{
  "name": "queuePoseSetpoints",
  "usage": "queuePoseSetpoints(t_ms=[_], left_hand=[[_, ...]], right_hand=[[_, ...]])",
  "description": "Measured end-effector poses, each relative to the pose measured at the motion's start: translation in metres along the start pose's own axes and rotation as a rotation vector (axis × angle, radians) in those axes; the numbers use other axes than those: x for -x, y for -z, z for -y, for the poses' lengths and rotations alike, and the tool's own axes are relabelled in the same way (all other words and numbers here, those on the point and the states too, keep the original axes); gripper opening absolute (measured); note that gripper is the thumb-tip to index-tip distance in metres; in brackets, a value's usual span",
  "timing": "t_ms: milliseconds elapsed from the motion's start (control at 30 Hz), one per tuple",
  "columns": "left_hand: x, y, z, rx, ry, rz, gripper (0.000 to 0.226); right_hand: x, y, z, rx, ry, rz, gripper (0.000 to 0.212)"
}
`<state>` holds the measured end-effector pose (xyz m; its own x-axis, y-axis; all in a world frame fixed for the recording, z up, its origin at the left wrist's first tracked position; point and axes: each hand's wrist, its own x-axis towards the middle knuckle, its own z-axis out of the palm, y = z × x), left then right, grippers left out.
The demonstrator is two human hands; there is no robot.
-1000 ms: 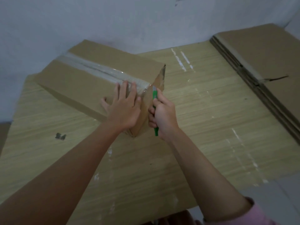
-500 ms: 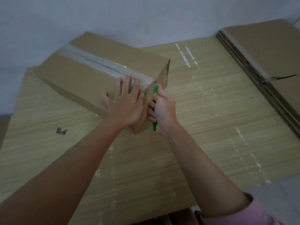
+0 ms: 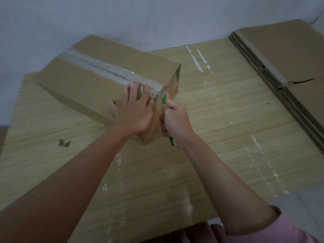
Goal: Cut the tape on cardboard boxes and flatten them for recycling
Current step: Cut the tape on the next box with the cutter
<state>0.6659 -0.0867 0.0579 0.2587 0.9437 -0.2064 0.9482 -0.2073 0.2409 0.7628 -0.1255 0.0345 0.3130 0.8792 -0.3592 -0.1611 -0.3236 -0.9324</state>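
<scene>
The cardboard box (image 3: 98, 81) sits on the counter (image 3: 219, 123). The left hand (image 3: 135, 109) presses flat on top. The right hand (image 3: 175, 120) grips the green cutter (image 3: 163, 100), whose tip has moved up to the clear tape (image 3: 112, 71) at the edge, so cutting can start.

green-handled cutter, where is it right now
In the head view the green-handled cutter sits just right of centre, gripped in the right hand, its tip at the near end of the taped brown cardboard box, beside the left hand pressing the box top.
</scene>
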Motion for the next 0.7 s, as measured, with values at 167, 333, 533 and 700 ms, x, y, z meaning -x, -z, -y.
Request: queuePoseSetpoints(t_ms=[167, 333, 533, 700], left_hand=[[-0.003, -0.001, 0.001, -0.006, -0.003, -0.004, 0.049], [-0.003, -0.004, 0.003, -0.019, -0.026, -0.041, 0.05], [0.011, 0.0, 0.031, -0.075, -0.221, -0.064, 0.053], [0.024, 0.016, 0.061, -0.065, -0.349, -0.266, 0.065]], right_hand=[[0.006, 0.002, 0.004, -0.118, -0.064, 0.075, 0.04], [0.012, 0.01, 0.0, -0.081, -0.08, 0.151, 0.03], [0.01, 0.042, -0.023, 0.264, 0.382, -0.055, 0.047], [-0.004, 0.049, 0.008, 0.728, 0.937, -0.14, 0.075]])
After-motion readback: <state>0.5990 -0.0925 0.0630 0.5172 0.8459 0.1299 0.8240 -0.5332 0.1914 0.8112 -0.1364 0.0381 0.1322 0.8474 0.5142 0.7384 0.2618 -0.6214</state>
